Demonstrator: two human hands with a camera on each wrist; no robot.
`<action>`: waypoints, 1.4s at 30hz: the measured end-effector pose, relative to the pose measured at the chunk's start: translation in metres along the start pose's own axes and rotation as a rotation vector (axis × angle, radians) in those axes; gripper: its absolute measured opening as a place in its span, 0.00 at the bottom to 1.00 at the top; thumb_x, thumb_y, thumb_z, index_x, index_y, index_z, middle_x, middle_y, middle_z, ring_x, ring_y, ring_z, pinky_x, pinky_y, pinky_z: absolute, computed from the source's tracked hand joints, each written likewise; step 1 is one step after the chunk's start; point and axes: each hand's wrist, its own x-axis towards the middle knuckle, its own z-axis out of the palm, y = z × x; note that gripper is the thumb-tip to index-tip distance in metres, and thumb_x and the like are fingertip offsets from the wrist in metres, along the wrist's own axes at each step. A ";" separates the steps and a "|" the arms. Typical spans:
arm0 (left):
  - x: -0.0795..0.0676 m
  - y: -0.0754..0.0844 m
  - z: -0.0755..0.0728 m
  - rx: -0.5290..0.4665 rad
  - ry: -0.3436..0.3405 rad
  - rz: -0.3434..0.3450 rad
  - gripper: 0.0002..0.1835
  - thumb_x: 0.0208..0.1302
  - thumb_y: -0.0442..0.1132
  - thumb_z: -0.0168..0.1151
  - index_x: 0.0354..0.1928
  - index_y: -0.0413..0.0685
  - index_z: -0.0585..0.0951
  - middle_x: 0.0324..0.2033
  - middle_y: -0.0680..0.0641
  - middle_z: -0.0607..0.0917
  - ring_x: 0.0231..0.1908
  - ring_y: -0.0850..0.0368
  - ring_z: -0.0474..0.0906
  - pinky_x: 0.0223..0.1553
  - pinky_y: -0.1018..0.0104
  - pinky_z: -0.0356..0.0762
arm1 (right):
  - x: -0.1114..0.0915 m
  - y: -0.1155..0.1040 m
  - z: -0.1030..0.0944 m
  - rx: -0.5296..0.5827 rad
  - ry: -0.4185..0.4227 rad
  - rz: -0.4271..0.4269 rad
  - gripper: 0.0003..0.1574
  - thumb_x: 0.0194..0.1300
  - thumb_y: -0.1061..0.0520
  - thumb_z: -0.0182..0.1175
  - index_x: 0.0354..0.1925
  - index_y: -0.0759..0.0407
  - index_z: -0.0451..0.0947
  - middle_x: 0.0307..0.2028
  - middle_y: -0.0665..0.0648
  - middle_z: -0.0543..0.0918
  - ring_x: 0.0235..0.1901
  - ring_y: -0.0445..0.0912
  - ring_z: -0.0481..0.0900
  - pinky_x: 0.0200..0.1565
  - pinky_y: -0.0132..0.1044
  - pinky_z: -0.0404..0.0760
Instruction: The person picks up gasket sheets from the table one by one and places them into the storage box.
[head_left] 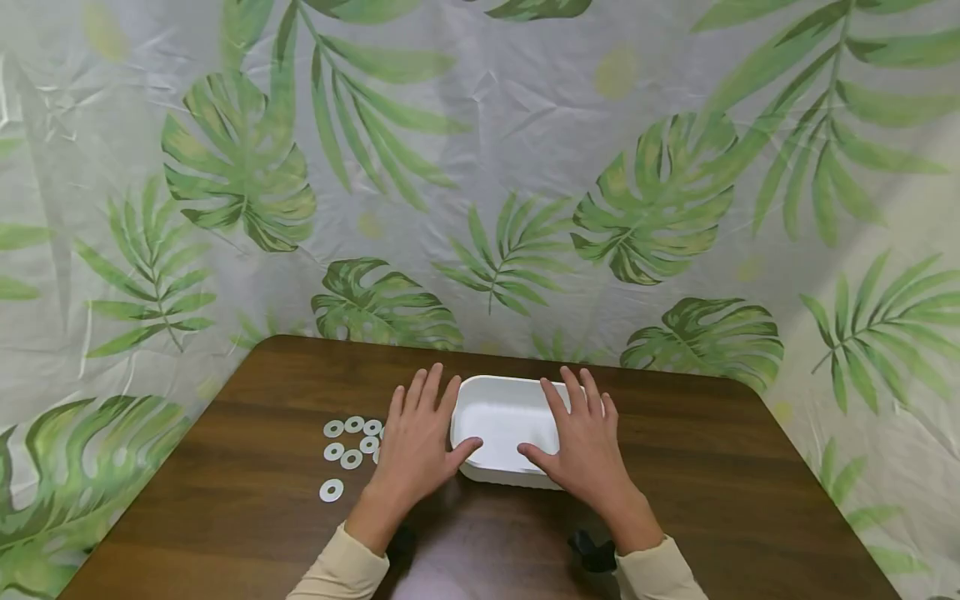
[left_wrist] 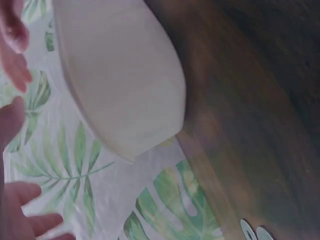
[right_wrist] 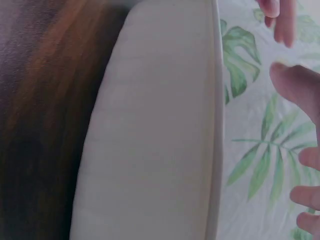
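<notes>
A white rectangular tub [head_left: 502, 408] with rounded corners stands on the brown table, between my two hands. My left hand [head_left: 420, 437] is spread over its left side, fingers straight and thumb pointing inward. Over the right side, my right hand [head_left: 588, 442] is spread the same way, partly covering the tub's right end. Neither hand holds anything. Both wrist views show the tub's outer wall [left_wrist: 120, 75] close up, with fingers raised above the rim. Left of my left hand lie several flat white rings [head_left: 351, 459] with centre holes, some hidden behind that hand.
The dark wooden table [head_left: 712, 483] has rounded far corners. Behind it hangs a pale cloth [head_left: 510, 150] printed with green leaves. One ring [head_left: 331, 490] lies a little nearer than the others. A dark object [head_left: 592, 552] shows beside my right wrist.
</notes>
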 end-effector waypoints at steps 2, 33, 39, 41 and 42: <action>-0.002 -0.001 -0.003 -0.058 0.029 0.051 0.44 0.57 0.65 0.66 0.70 0.49 0.69 0.70 0.41 0.70 0.69 0.42 0.69 0.66 0.41 0.67 | -0.001 0.001 0.000 0.012 0.017 -0.024 0.55 0.48 0.34 0.74 0.67 0.55 0.69 0.69 0.65 0.67 0.72 0.65 0.58 0.62 0.70 0.62; -0.042 -0.054 -0.046 -0.512 0.058 0.057 0.32 0.55 0.41 0.74 0.62 0.43 0.77 0.61 0.44 0.81 0.60 0.47 0.79 0.55 0.48 0.78 | -0.052 0.094 -0.001 0.752 -0.215 0.281 0.38 0.66 0.58 0.64 0.70 0.64 0.63 0.73 0.69 0.59 0.65 0.67 0.69 0.55 0.51 0.81; -0.048 -0.062 -0.047 -0.501 0.051 0.018 0.32 0.55 0.40 0.74 0.63 0.44 0.76 0.61 0.45 0.80 0.59 0.48 0.78 0.50 0.50 0.80 | -0.060 0.095 0.010 0.760 -0.250 0.310 0.40 0.66 0.57 0.64 0.71 0.63 0.61 0.73 0.72 0.58 0.68 0.69 0.66 0.57 0.52 0.79; -0.049 -0.065 -0.048 -0.500 0.052 0.010 0.32 0.55 0.40 0.74 0.63 0.44 0.76 0.61 0.44 0.80 0.59 0.48 0.78 0.51 0.48 0.80 | -0.062 0.094 0.013 0.747 -0.262 0.341 0.42 0.65 0.55 0.64 0.72 0.62 0.60 0.73 0.71 0.60 0.68 0.67 0.65 0.59 0.47 0.78; -0.049 -0.067 -0.048 -0.500 0.051 0.005 0.32 0.55 0.39 0.73 0.63 0.43 0.76 0.61 0.45 0.80 0.60 0.47 0.78 0.52 0.47 0.79 | -0.062 0.093 0.014 0.746 -0.266 0.360 0.42 0.66 0.55 0.64 0.72 0.61 0.60 0.72 0.71 0.61 0.68 0.66 0.66 0.58 0.43 0.77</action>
